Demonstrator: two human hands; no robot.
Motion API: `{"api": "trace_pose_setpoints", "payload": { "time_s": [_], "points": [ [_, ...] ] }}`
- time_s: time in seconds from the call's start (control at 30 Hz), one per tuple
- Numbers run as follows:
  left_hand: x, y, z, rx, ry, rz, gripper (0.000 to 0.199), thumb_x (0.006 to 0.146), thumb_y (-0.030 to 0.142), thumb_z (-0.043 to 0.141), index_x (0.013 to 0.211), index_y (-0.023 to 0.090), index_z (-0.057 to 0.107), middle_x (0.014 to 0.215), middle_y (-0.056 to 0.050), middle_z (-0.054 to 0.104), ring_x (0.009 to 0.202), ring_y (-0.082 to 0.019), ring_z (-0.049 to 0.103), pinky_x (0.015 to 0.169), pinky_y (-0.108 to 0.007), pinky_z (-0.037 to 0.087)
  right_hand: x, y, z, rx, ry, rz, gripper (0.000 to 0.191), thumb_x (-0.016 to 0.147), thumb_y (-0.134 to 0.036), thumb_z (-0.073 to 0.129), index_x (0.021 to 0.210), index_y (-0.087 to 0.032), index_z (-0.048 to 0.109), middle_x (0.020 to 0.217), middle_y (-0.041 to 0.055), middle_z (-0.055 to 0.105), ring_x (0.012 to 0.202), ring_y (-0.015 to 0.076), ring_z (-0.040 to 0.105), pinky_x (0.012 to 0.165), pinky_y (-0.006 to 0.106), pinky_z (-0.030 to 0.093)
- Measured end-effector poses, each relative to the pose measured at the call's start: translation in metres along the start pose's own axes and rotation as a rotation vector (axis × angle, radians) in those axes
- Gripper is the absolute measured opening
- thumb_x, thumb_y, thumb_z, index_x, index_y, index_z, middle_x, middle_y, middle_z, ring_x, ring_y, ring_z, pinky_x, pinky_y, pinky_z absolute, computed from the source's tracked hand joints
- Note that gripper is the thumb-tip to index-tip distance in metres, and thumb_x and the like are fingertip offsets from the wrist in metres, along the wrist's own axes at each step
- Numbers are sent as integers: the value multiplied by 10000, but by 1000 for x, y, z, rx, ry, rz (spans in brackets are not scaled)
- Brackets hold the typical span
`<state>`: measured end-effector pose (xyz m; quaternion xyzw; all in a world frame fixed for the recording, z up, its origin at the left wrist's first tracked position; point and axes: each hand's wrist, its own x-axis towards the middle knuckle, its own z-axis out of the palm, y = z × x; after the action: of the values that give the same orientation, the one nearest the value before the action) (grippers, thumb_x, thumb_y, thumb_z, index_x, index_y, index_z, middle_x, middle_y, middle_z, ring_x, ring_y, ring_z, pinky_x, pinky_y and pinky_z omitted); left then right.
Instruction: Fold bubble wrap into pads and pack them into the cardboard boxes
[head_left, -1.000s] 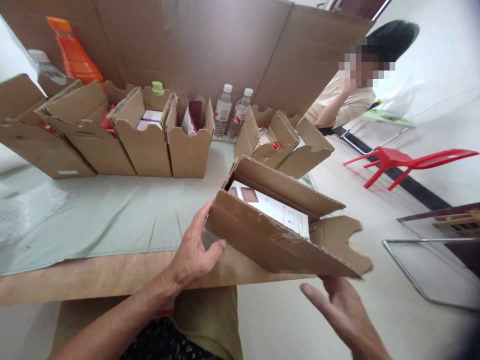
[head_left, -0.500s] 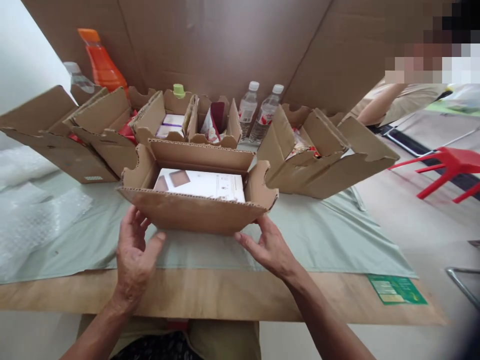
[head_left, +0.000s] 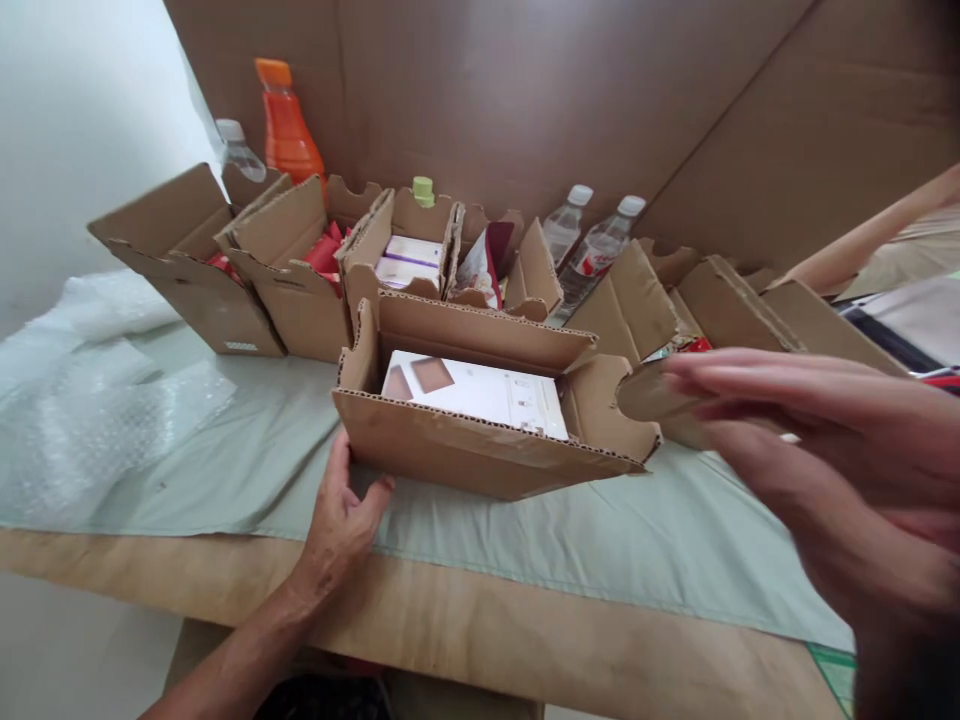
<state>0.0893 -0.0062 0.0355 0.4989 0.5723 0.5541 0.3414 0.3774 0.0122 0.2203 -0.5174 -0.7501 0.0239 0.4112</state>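
Observation:
An open-topped cardboard box (head_left: 487, 460) stands on the green cloth in front of me, slightly turned. Inside it lies a white carton (head_left: 480, 395) with brown pictures and small print on top. At the box's lower left corner is my left hand (head_left: 341, 525), thumb and fingers apart, its fingertips against or very close to the cardboard. My right hand (head_left: 817, 470) is raised near the camera on the right, blurred, fingers stretched toward the left and nothing visible in it. It is apart from the box and partly covers the boxes behind it.
Behind stands a row of cardboard bins (head_left: 307, 320) holding red packets (head_left: 326, 250), white-purple boxes (head_left: 409, 260) and a pouch (head_left: 487, 265). Further back are an orange bottle (head_left: 289, 130) and clear bottles (head_left: 600, 250). Bubble wrap (head_left: 127, 400) lies left. Another person's arm (head_left: 877, 230) shows at right.
My right hand has left the box's right side and risen toward the camera at the right. My left hand remains by the left corner. The view has shifted, so the scene sits further right.

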Motion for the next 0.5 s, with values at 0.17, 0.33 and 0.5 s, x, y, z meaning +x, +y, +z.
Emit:
{"api": "trace_pose_setpoints", "payload": {
  "time_s": [0.17, 0.33, 0.5],
  "points": [
    [-1, 1, -1, 27, -28, -12, 599, 869, 252, 630, 1453, 243, 499, 1326, -83, 648, 1094, -256, 652, 854, -369, 573, 71, -24, 42, -180, -769, -195, 502, 907, -377, 677, 1401, -286, 663, 1442, 34, 661, 1338, 315, 618, 1151, 512, 504],
    [-6, -4, -4, -6, -93, -49, 650, 886, 248, 595, 1515, 216, 433, 1508, -136, 546, 1292, -308, 595, 988, -444, 564, 85, -42, 80, -349, -1027, -228, 874, 838, -321, 746, 1634, -270, 390, 1579, 93, 533, 1406, 349, 540, 1163, 500, 458],
    [14, -2, -29, 15, -83, 122, 899, 836, 357, 768, 1612, 260, 324, 1658, -157, 394, 1547, -368, 376, 1278, -617, 293, 76, -50, 88, -400, -1012, -237, 814, 859, -255, 690, 1621, -252, 405, 1452, 130, 617, 1262, 336, 617, 1100, 490, 477]
  ]
}}
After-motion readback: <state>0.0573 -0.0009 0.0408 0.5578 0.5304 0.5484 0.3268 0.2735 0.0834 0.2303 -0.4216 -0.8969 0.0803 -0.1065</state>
